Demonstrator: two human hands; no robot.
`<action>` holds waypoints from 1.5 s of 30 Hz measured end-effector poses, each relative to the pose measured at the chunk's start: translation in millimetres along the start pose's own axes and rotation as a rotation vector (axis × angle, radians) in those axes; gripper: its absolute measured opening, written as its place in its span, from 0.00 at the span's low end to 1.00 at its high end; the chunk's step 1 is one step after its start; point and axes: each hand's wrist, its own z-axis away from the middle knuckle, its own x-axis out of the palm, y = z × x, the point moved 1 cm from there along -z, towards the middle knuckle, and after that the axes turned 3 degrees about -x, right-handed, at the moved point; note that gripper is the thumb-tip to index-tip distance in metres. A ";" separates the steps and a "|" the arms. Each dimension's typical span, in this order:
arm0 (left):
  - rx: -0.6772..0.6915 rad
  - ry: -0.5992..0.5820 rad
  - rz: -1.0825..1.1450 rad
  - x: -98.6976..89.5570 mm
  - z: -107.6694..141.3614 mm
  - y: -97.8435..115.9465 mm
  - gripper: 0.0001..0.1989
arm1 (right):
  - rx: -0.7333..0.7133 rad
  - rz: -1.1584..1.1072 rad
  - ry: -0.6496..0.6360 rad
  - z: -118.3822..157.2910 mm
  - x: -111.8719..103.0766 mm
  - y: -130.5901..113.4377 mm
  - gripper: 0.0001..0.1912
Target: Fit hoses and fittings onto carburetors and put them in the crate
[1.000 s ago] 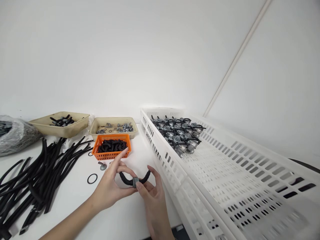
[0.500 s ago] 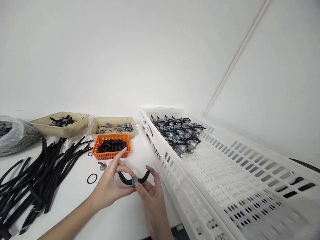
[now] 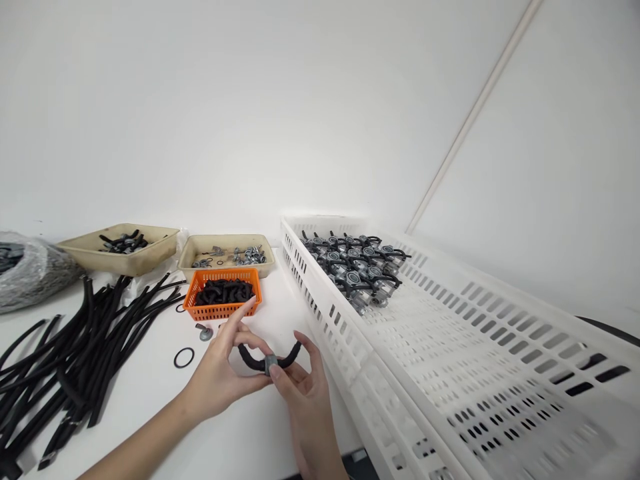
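Note:
Between my two hands is a curved black hose piece (image 3: 251, 360) with a small grey fitting (image 3: 271, 363) at its middle. Its two ends curl upward. My left hand (image 3: 227, 367) pinches it from the left, thumb and fingers near the fitting. My right hand (image 3: 304, 387) grips it from the right, the thumb pressed on the fitting and the index finger by the right end. On the white table left of my hands lie a black ring (image 3: 184, 358) and a small grey part with a black stem (image 3: 205, 332).
An orange basket (image 3: 220, 313) of short black pieces stands beyond my hands. Behind it are two beige trays (image 3: 269, 261) with small parts. Black hoses (image 3: 107, 340) and a plastic bag (image 3: 40, 277) lie left. A white crate (image 3: 345, 343) with assembled parts (image 3: 353, 260) stands right.
Almost nothing differs. Both hands and the hose piece have shifted very slightly to the right, with the same grip.

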 end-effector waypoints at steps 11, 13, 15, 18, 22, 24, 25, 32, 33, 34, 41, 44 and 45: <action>0.004 -0.023 0.010 1.4 -1.2 -0.9 0.50 | -0.036 -0.016 0.061 1.2 2.5 -0.5 0.41; -0.018 -0.043 0.032 1.4 -1.1 -1.0 0.51 | -0.026 -0.021 0.062 1.3 2.1 -1.6 0.41; -0.042 -0.055 0.052 1.2 -1.1 -1.1 0.52 | -0.008 -0.028 0.050 1.3 1.3 -2.7 0.41; -0.056 -0.029 0.038 -0.7 -1.4 -1.0 0.53 | 0.014 -0.035 0.028 0.9 -0.2 -3.9 0.42; -0.051 0.006 0.048 -5.0 -2.9 -4.9 0.57 | 0.016 -0.027 0.037 -0.2 -2.1 -3.8 0.43; -0.030 0.001 0.105 -6.8 -4.1 -9.1 0.60 | 0.025 -0.029 0.036 -0.6 -2.4 -3.4 0.44; -0.019 -0.004 0.139 -7.5 -4.7 -11.1 0.61 | 0.025 -0.032 0.034 -0.6 -2.2 -3.3 0.44; -0.018 0.017 0.288 -11.7 -6.2 -7.6 0.45 | -0.018 -0.053 0.086 -0.3 0.4 -1.8 0.43; -0.010 0.010 0.313 -12.3 -6.1 -5.6 0.42 | -0.024 -0.055 0.086 -0.6 0.4 -1.1 0.43; -0.006 0.001 0.335 -12.8 -5.9 -3.8 0.39 | -0.028 -0.057 0.085 -0.9 0.2 -0.4 0.43; -0.057 -0.102 0.333 -9.9 -3.8 -3.1 0.35 | -0.012 -0.055 0.071 -1.7 -2.9 -0.1 0.43; -0.108 -0.188 0.261 -3.9 -1.5 -6.2 0.40 | 0.018 -0.059 0.047 -1.6 -4.1 -2.1 0.43; -0.126 -0.208 0.237 -1.8 -0.8 -7.3 0.42 | 0.023 -0.059 0.042 -1.6 -4.3 -2.7 0.44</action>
